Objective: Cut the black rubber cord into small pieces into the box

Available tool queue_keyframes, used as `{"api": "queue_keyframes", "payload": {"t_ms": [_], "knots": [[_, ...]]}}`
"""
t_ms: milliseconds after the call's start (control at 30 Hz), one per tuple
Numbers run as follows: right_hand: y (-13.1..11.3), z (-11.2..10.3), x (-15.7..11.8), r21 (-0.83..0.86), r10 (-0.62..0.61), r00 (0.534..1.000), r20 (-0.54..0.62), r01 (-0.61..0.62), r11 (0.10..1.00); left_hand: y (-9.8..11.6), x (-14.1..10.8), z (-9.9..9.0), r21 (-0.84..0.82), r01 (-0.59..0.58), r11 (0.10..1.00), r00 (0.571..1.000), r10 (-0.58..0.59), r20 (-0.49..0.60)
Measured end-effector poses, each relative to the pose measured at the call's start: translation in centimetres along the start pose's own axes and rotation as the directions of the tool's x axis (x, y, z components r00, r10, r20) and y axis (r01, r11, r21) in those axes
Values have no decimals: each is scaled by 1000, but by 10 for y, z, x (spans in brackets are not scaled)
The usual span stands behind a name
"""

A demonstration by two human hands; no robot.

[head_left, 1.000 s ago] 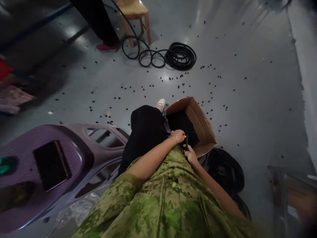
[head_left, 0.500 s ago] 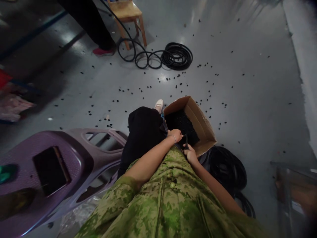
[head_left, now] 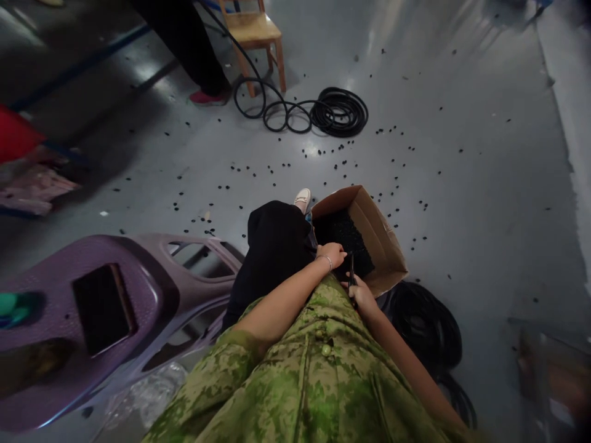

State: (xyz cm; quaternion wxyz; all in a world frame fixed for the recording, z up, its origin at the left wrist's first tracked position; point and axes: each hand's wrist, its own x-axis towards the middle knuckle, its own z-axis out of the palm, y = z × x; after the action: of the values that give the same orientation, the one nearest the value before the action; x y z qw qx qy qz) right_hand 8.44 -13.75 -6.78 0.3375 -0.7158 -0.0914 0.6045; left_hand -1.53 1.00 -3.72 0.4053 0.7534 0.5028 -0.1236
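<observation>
My right hand (head_left: pixel 362 295) is closed around a slim, black, scissors-like tool (head_left: pixel 351 269), its narrow end pointing up and away from me. Just left of it, my left hand (head_left: pixel 331 252) is closed, thumb and fingers pinched together toward the tool. What those fingers hold is too dark and small to make out. Both hands are over the near side of an open cardboard box (head_left: pixel 383 246) between my legs. A heap of small black pieces (head_left: pixel 344 237) lies inside the box.
A purple plastic stool (head_left: pixel 143 277) at left carries a phone (head_left: pixel 102 309). Black hose coils lie ahead (head_left: pixel 341 111) and at right (head_left: pixel 427 326). Small black pieces are scattered over the floor. A wooden chair (head_left: pixel 253 29) and another person's leg (head_left: pixel 184 46) are at the upper left.
The whole view has shifted slightly, with things appearing a little farther right and mostly lower. Both hands keep nearly the same pose over the box, the tool still in my right hand.
</observation>
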Motion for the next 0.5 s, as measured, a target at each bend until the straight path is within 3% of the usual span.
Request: {"api": "queue_keyframes", "payload": {"t_ms": [233,500], "knots": [[-3,-2,-13,-87,-7,995,96,15,996,0,0,-1,-45,-13,999,999,11,-46],[-3,-16,-11,-298,-94,995,34,99,949,2,-4,-2,-78,-28,997,999,25,-42]]}}
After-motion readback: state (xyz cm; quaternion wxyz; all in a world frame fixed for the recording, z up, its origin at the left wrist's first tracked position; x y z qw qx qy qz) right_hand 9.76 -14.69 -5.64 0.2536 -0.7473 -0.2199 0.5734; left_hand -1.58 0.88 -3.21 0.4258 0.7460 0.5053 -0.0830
